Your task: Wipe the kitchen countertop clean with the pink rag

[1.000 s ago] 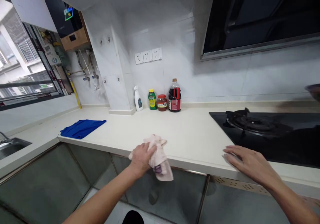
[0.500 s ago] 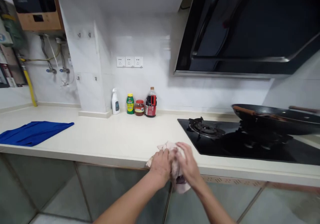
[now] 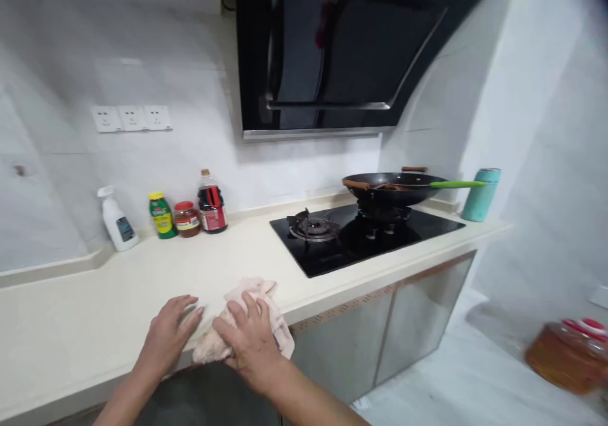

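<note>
My right hand [image 3: 254, 345] grips a pale pink cloth [image 3: 213, 345] at the front edge of the white countertop [image 3: 118, 306]. Part of the cloth lies on the top and part hangs over the edge, bunched under the fingers. To its left, my left hand [image 3: 166, 330] is open and apart from the cloth, its fingers loosely bent above the counter with nothing in them.
A black gas stove [image 3: 327, 255] is set into the counter, bearing a wok [image 3: 380, 197] with a green-handled utensil [image 3: 456, 184]. Along the wall stand a white spray bottle [image 3: 118, 223], a green bottle [image 3: 161, 216], a red-lidded jar [image 3: 187, 220] and a dark sauce bottle [image 3: 212, 206]. A turquoise flask [image 3: 479, 198] is at the far end.
The view has swung to the right. My left hand has let go of the cloth and moved off to its left, while my right hand has come down over it.
</note>
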### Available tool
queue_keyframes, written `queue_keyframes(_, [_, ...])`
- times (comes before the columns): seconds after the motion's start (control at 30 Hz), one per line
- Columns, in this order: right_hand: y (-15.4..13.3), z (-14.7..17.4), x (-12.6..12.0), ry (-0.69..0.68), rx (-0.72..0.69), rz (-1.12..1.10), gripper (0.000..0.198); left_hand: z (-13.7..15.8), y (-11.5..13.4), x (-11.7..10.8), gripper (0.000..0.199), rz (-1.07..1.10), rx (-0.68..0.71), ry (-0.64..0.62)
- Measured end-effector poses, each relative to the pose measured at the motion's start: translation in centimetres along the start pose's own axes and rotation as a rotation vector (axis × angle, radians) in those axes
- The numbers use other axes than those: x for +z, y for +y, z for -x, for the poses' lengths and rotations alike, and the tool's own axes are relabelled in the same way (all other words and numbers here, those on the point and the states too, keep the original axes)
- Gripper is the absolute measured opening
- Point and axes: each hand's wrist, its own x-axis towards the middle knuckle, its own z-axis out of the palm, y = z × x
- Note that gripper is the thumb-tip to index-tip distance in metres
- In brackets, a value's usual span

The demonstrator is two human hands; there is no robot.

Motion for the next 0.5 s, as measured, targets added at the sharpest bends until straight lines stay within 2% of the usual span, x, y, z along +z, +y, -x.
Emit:
queue_keyframes(0.07, [2.6,1.4,-0.4,0.136,-0.120,0.038,0.062,-0.2,0.0,0.8,0.053,-0.082,0.006,-0.042])
queue_keyframes(0.13, [6.5,3.5,-1.3,0.270,-0.185,0.071,0.056,0.0,-0.2,0.9,0.051,-0.147,-0.002,-0.081])
queue_keyframes(0.3, [19.2,9.6,-5.0,0.483,-0.166,0.123,0.057,0.5,-1.2,0.3,0.048,-0.208,0.059,-0.094])
queue_keyframes(0.37, [24.2,11.6,-6.7,0.535,-0.081,0.151,0.051,0.6,-1.9,0.6,0.048,-0.240,0.059,-0.099])
queue_keyframes(0.5, [32.7,14.9,-10.4,0.549,0.264,0.194,0.043,0.4,-3.7,1.6,0.045,-0.279,0.060,-0.106])
